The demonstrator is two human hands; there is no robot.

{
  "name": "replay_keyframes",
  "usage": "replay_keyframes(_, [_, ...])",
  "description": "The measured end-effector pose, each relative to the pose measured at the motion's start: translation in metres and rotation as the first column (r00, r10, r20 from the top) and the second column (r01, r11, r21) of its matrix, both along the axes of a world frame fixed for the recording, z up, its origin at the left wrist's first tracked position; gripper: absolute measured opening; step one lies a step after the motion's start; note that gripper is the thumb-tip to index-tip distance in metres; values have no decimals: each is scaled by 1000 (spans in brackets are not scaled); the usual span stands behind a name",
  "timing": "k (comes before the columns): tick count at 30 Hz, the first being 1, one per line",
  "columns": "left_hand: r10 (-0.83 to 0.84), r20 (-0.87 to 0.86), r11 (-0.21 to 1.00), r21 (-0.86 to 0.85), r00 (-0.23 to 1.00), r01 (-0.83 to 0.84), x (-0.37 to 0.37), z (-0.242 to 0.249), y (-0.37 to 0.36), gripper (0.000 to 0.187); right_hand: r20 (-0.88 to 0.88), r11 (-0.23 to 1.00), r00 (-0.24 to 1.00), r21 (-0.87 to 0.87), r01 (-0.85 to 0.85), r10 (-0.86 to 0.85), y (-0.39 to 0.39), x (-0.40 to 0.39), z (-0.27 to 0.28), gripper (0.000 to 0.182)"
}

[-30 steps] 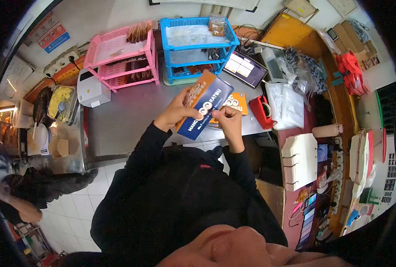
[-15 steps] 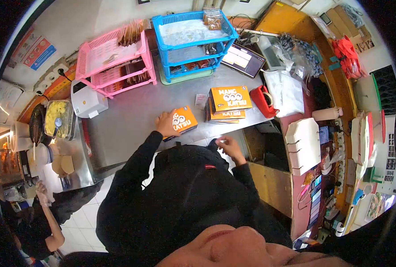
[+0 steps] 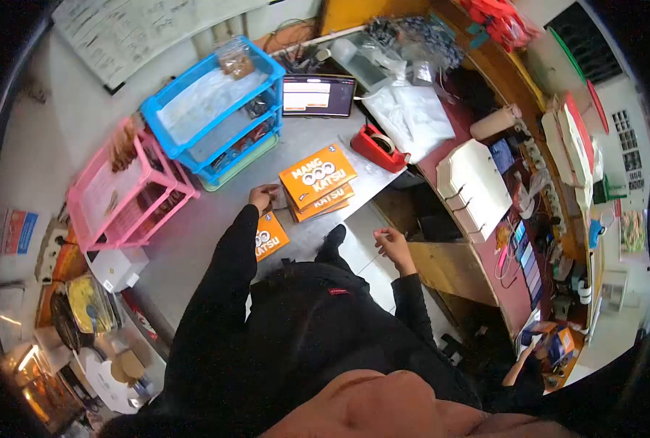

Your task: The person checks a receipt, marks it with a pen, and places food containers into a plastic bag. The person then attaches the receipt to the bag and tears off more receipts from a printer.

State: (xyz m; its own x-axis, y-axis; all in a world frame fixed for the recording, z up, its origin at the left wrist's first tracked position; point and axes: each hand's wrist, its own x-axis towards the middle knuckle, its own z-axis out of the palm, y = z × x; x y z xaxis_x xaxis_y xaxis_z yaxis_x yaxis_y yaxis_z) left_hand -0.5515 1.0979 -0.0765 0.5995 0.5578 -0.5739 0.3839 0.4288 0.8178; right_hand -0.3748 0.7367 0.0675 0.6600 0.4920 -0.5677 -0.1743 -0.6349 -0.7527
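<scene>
Stack of orange boxes sits on the steel bench, near its front edge. Left hand rests at the stack's left end, fingers curled against it; can't tell if the grip actually closes on anything. Just below that hand, by the sleeve, a single orange box lies flat on the bench. Right hand hangs off the bench over the floor, well apart from the stack, fingers loosely curled, holding nothing visible. Beyond the stack: red tape dispenser, tablet, blue rack, pink rack further left.
</scene>
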Motion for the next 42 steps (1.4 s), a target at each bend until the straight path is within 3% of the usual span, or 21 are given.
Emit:
replay_keyframes(1, [-13, -7, 1000, -1, 1000, 13, -1, 4, -1, 33, 5, 1000, 1000, 24, -21, 20, -1, 7, -2, 28])
replay_keyframes(3, [152, -161, 921, 381, 975, -81, -4, 12, 6, 41, 9, 999, 1000, 34, -14, 14, 0, 25, 1, 27])
replay_keyframes(5, [276, 179, 717, 616, 944, -326, -15, 40, 9, 44, 41, 1000, 999, 20, -22, 21, -7, 43, 1, 28])
replay_keyframes(6, [265, 172, 720, 618, 949, -314, -11, 78, 5, 44, 33, 1000, 999, 20, -11, 11, -9, 56, -4, 28])
replay_keyframes(8, [376, 560, 885, 19, 738, -465, 7, 159, -18, 59, 86, 995, 996, 99, -31, 23, -6, 97, -25, 23])
replay_keyframes(9, [376, 554, 886, 21, 743, -464, 20, 165, -28, 59, 136, 987, 990, 151, -51, 30, 2, 119, -31, 20])
replay_keyframes(11, [63, 460, 953, 237, 886, -190, 42, 173, -45, 70, 534, 975, 845, 175, -140, 26, 32, 161, -37, 22])
replay_keyframes(12, [-151, 180, 779, 627, 972, 5, 49, 162, -49, 68, 383, 991, 923, 134, -26, -28, 52, 183, -33, 22])
replay_keyframes(13, [-236, -172, 455, 850, 956, 265, 54, 150, -54, 67, 465, 993, 885, 103, -54, 0, 71, 204, -33, 22])
replay_keyframes(14, [-220, -239, 296, 908, 946, 298, 58, 149, -66, 66, 522, 985, 853, 143, -94, 6, 90, 210, -10, 17])
replay_keyframes(17, [-152, -262, 224, 930, 953, 291, 62, 151, -90, 66, 662, 971, 749, 152, -184, 38, 122, 266, -48, 20])
replay_keyframes(19, [-130, -265, 222, 931, 956, 288, 60, 151, -100, 67, 75, 970, 968, -37, -239, 241, 137, 285, -58, 23])
replay_keyframes(21, [-97, -259, 233, 933, 961, 275, 60, 152, -108, 66, -5, 980, 982, 53, -191, 191, 137, 289, -63, 25])
replay_keyframes(24, [-86, -284, 211, 932, 955, 296, 59, 157, -113, 63, -25, 980, 982, -59, -188, 187, 140, 292, -63, 21])
replay_keyframes(29, [-93, -269, 203, 937, 959, 283, 56, 147, -114, 57, 347, 961, 896, -103, -258, 278, 106, 295, -28, 35])
replay_keyframes(30, [-92, -262, 207, 939, 961, 276, 55, 146, -116, 53, 567, 924, 729, -236, -301, 383, 93, 302, -28, 37])
replay_keyframes(34, [-84, -183, 227, 954, 980, 198, 56, 156, -119, 46, 305, 882, 850, -344, -321, 429, 58, 299, -38, 37])
replay_keyframes(36, [-102, -184, 245, 948, 978, 204, 57, 161, -118, 48, 563, 804, 616, -557, -210, 551, 59, 290, -67, 34])
replay_keyframes(37, [-116, -190, 263, 941, 975, 215, 57, 162, -117, 49, 565, 802, 611, -559, -211, 555, 52, 293, -89, 34])
replay_keyframes(40, [-128, -245, 208, 941, 961, 267, 55, 153, -115, 56, 741, 752, 313, -650, 109, 595, 24, 299, -156, 35])
replay_keyframes(42, [-96, -220, 244, 940, 971, 237, 56, 156, -117, 58, 647, 715, 399, -698, -33, 650, 27, 289, -116, 34])
